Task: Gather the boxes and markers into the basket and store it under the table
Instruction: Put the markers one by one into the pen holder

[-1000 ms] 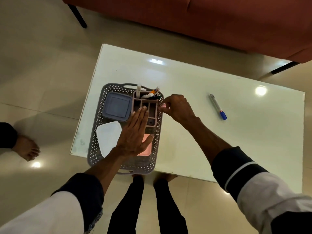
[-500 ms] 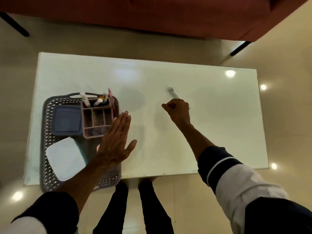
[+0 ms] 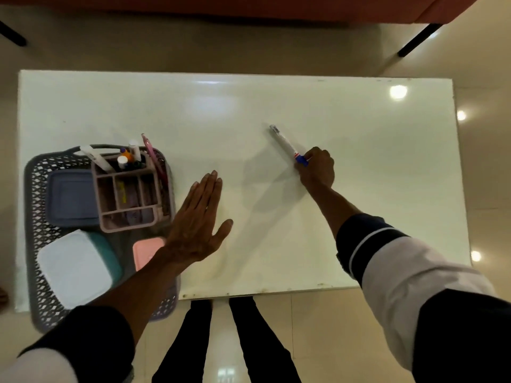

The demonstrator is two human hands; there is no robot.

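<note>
A grey perforated basket (image 3: 34,230) sits on the left end of the white table (image 3: 276,106), hanging over the front edge. Inside it lie a blue-lidded box (image 3: 70,199), a white-lidded teal box (image 3: 74,265), a pink box (image 3: 146,250) and a pink divided organiser (image 3: 128,201) with several markers standing in its far cells. A white marker with a blue cap (image 3: 286,145) lies mid-table. My right hand (image 3: 316,170) pinches its blue-capped end. My left hand (image 3: 197,222) hovers flat and open just right of the basket.
A red-brown sofa (image 3: 249,6) runs along the far side of the table, with black legs at the left and right. Glossy beige floor tiles surround the table. My dark-trousered legs (image 3: 221,341) stand at the table's front edge.
My right hand left the organiser, crossed to the right and closed on the blue-capped marker. My left hand lifted off the organiser and drifted right of the basket. The view swung right.
</note>
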